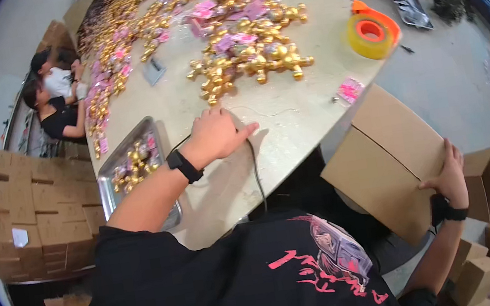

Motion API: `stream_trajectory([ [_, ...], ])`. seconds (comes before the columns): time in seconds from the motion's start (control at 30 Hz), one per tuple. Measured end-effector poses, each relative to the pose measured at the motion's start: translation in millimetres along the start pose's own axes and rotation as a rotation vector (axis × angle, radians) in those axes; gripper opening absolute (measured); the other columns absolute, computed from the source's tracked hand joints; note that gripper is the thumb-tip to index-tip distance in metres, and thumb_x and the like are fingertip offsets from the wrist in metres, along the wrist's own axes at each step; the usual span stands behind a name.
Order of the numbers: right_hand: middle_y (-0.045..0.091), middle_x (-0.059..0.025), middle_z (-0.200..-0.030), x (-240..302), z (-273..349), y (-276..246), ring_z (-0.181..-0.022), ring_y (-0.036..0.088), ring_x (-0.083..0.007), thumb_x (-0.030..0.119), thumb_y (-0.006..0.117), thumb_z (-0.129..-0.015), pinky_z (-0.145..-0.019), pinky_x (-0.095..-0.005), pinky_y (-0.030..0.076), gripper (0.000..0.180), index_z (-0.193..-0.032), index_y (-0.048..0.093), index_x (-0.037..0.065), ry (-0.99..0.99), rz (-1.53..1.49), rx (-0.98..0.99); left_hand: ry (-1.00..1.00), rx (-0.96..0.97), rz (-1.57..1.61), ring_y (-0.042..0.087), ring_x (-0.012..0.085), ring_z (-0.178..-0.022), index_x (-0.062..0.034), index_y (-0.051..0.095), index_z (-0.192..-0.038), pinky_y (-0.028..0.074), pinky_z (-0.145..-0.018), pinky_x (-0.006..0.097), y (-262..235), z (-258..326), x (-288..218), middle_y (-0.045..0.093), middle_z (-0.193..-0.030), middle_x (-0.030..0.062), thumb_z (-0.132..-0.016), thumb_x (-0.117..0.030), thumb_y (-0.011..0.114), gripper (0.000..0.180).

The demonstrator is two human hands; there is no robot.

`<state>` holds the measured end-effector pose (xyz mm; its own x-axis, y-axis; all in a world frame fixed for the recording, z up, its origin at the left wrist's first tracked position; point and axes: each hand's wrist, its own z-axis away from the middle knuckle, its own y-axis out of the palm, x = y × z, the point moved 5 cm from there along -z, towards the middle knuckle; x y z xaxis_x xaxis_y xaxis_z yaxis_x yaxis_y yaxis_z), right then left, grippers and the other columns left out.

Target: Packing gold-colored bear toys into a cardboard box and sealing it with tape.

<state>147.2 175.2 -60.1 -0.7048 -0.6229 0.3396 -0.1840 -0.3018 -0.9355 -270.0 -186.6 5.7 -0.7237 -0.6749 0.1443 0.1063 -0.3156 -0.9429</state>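
Here, left hand [218, 135]: fingers spread
Right hand [450, 173]: gripping brown rectangular cardboard box [379, 171]
Knobbly gold figurines [272, 58]: left hand's one o'clock

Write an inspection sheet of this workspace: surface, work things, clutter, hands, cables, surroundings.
Surface: pale table, heaped with gold figures.
Work things: cardboard box, top flaps meeting at a seam; gold figures among pink and purple pieces.
Clutter: tape dispenser and pink packet near the table's right edge; metal tray holding more gold figures.
Hands: left hand palm down, thumb out; right hand gripping the cardboard box.
Cables: black cable running from beside the left hand to the near edge.
Surroundings: stacked cartons and two people at left; smaller boxes at lower right.
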Motion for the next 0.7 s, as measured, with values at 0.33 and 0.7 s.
stream_trajectory([
  [0.33, 0.037, -0.025, -0.155, -13.1, 9.2, 12.9, -0.144, 0.033, -0.0442, 0.021, 0.099, -0.027, -0.118, -0.0494, 0.036, 0.15, -0.158, 0.027, 0.002, 0.021, -0.057, -0.011, -0.568, -0.203, 0.192, 0.069, 0.0363, -0.065, 0.0029, 0.072, -0.079, 0.053, -0.064, 0.043, -64.6, 120.1, 245.1, 0.068, -0.066, 0.0194, -0.095, -0.051, 0.064, 0.057],
  [0.7, 0.05, -0.0273, -0.139, 3.0, 1.1, 2.6, -0.133, 0.044, -0.0462, 0.029, 0.102, -0.035, -0.109, -0.0495, 0.044, 0.136, -0.149, 0.035, -0.001, 0.012, 0.028, -0.016, -0.003, -0.281, 0.783, 0.07, 0.0206, -0.091, 0.0014, 0.07, -0.112, 0.055, -0.085, 0.033, -46.1, 85.2, 41.6, 0.074, -0.1, 0.013, -0.094, -0.017, 0.07, 0.026],
])
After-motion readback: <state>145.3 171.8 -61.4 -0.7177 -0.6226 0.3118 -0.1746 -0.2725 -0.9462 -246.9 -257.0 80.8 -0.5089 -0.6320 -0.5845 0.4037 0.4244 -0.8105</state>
